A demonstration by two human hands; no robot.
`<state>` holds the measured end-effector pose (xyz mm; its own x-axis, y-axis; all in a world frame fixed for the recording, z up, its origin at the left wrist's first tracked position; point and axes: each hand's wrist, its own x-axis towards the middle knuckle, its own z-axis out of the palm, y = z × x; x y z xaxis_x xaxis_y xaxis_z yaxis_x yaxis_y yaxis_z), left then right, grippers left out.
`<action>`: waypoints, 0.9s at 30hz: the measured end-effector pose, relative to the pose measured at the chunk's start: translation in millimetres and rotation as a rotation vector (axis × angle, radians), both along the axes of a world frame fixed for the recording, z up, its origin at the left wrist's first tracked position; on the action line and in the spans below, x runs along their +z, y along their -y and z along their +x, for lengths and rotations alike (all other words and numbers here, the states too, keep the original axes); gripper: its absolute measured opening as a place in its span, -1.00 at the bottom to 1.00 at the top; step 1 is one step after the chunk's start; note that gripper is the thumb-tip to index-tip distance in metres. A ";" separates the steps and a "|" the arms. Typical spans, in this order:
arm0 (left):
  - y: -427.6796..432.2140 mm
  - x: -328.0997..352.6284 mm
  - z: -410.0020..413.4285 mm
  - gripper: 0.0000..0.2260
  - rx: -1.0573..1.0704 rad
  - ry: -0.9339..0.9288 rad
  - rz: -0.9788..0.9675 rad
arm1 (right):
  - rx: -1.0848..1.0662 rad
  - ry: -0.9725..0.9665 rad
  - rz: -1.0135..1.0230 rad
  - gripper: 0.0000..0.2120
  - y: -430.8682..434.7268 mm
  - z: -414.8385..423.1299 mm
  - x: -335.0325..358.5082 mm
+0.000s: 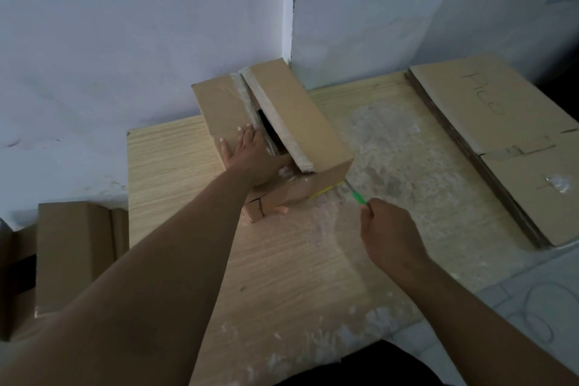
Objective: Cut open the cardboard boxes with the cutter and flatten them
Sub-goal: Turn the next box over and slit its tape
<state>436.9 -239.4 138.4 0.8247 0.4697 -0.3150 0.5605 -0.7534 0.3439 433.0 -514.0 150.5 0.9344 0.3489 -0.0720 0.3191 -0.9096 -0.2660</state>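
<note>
Pressing box (300,116), left hand (250,153) spread; right hand (390,235) pinching cutter (357,196), blade apparently touching it.

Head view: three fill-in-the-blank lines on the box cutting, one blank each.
1. The right hand grips a slim cutter with a ____ handle.
2. The left hand lies flat on the taped brown cardboard box, which stands on a pale ____ table.
3. The flattened brown cardboard sheets lie on the table's ____ side.
Missing: green; wooden; right.
</note>
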 end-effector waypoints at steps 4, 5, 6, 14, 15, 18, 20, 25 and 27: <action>7.2 5.7 0.9 -0.37 -0.043 0.011 -0.013 | -0.012 -0.030 0.106 -0.74 17.7 19.6 8.0; 9.5 8.2 1.6 -0.46 -0.049 0.008 -0.016 | -0.017 -0.022 0.165 -0.74 12.9 25.1 11.6; 11.5 9.4 3.1 -0.57 -0.067 0.005 -0.009 | -0.028 -0.025 0.236 -0.76 4.8 31.4 16.1; 35.4 26.1 20.4 -0.60 0.051 0.078 -0.142 | -0.240 -0.445 0.579 -0.65 -45.9 80.2 14.2; 36.1 27.6 17.7 -0.58 -0.014 0.052 -0.106 | -0.251 -0.407 0.578 -0.65 -45.0 84.3 16.9; 34.0 34.1 10.5 -0.54 -0.312 -0.061 -0.041 | -0.164 -0.272 0.507 -0.65 -36.2 99.6 31.8; 37.4 45.9 8.0 -0.54 -0.484 -0.143 -0.059 | -0.019 -0.238 0.454 -0.71 -31.6 113.3 40.9; 55.1 80.7 -3.7 -0.69 -0.622 -0.277 0.184 | 0.312 -0.293 0.229 -0.61 -23.3 155.2 51.0; 59.8 92.1 -7.0 -0.68 -0.556 -0.340 0.374 | 0.365 -0.322 0.113 -0.68 -14.8 169.1 50.9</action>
